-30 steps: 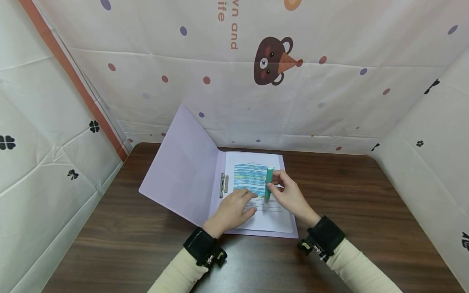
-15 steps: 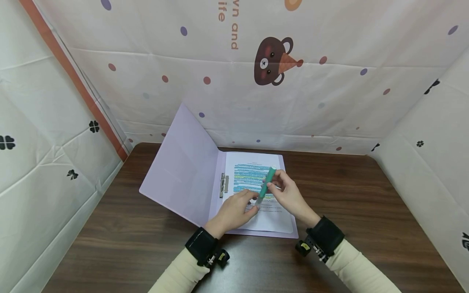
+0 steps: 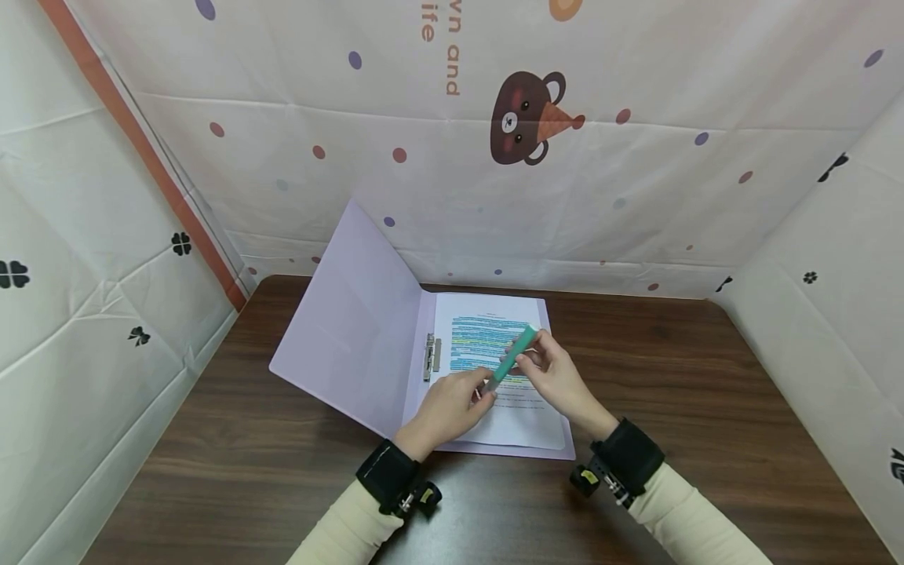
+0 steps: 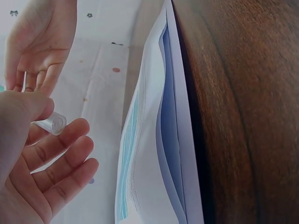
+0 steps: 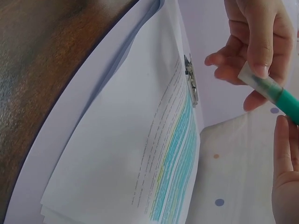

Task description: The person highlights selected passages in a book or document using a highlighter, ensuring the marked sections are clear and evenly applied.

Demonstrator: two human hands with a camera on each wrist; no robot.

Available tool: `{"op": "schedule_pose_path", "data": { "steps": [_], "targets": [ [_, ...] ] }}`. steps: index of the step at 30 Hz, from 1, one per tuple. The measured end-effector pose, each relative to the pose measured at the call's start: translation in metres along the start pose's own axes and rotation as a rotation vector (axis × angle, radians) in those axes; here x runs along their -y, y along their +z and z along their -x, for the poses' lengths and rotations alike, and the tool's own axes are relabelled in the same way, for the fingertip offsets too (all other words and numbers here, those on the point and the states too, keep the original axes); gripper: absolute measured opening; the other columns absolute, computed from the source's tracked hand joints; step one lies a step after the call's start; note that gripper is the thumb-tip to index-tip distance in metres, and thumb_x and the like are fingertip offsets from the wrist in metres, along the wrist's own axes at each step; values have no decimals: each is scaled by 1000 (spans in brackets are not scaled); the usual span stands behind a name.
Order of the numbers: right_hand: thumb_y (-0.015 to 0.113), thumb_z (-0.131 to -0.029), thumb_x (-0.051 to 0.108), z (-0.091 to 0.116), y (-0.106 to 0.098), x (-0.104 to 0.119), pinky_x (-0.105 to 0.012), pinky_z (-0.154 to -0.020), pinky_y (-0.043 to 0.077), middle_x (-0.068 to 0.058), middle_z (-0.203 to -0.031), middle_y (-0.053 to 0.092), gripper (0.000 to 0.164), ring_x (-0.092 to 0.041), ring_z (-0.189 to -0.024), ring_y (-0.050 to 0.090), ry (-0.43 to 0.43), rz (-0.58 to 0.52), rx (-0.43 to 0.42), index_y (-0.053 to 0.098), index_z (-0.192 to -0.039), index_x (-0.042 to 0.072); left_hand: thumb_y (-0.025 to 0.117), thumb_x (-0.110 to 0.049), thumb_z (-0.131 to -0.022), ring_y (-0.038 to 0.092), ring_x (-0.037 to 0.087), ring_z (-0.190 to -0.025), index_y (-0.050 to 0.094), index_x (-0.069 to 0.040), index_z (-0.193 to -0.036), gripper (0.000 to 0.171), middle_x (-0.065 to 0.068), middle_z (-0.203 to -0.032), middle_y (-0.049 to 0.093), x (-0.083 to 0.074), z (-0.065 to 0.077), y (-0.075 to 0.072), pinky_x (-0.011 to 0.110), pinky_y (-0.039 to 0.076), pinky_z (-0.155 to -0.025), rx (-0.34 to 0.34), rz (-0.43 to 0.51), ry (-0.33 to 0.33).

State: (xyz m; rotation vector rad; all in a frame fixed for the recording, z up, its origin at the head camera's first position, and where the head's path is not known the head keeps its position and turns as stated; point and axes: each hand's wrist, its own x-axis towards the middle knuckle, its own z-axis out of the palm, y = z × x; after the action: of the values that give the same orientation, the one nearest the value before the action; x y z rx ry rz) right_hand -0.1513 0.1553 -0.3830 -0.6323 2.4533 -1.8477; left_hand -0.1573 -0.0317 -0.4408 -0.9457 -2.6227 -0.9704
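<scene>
A green highlighter (image 3: 518, 351) with a clear cap (image 5: 259, 84) is held slanted above the printed pages. My left hand (image 3: 448, 406) pinches the capped end between thumb and forefinger, its other fingers spread in the left wrist view. Farther up the green barrel, my right hand (image 3: 559, 381) holds it between thumb and fingers. The cap's clear tip (image 4: 55, 123) pokes out past my left thumb. Under both hands lie white sheets (image 3: 526, 428), their text marked in blue and yellow, inside an opened lilac folder (image 3: 353, 322).
A metal clip (image 3: 432, 357) sits along the folder's spine, at the left edge of the sheets. The folder's cover stands raised to the left. Dark wooden table (image 3: 706, 392) surrounds it, and a patterned cloth (image 3: 438, 196) hangs behind and at both sides.
The highlighter has tilted from nearly upright to slanting, its capped end swinging down and left to my left hand. My left thumb and forefinger have closed on the cap.
</scene>
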Motion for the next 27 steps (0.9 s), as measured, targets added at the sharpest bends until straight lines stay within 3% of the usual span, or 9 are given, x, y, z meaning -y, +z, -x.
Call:
{"op": "schedule_pose_path", "data": {
  "steps": [5,9,13,22,27],
  "targets": [
    [46,-91,0,0,-2,-3,-41,-77,50,-23,-109,51,30,-32,-100,55,8,8,12,39,-119,-8,57,-19,-86,47,-1,-60,60,-13,-99,15,-8,-72,57,1,0,-1,14,39,-49,10,10,-13],
    [47,-92,4,-2,-5,-23,-47,-78,48,-22,-109,52,32,-29,-97,57,15,7,15,40,-122,-4,57,-19,-86,47,0,-59,61,-12,-100,15,-8,-71,56,1,1,-3,14,38,-48,7,20,-14],
    [47,-93,8,-4,-6,-36,-45,-79,49,-24,-115,49,32,-27,-96,57,26,14,21,42,-123,-1,56,-18,-86,46,-1,-58,61,-12,-101,16,-9,-71,56,3,1,-3,14,38,-47,-3,11,1],
    [49,-91,6,0,-4,-11,-51,-78,47,-27,-114,47,27,-39,-93,56,59,52,90,47,-115,-7,56,-18,-87,47,-1,-61,61,-13,-102,17,-7,-76,58,7,1,-4,13,39,-49,-8,-16,28],
    [49,-91,7,1,-3,-9,-46,-74,50,-25,-113,46,23,-38,-89,56,36,100,119,49,-110,-7,57,-20,-87,47,-2,-63,62,-13,-102,18,-6,-80,60,8,2,-5,12,39,-51,-4,-37,38]
  ]
}}
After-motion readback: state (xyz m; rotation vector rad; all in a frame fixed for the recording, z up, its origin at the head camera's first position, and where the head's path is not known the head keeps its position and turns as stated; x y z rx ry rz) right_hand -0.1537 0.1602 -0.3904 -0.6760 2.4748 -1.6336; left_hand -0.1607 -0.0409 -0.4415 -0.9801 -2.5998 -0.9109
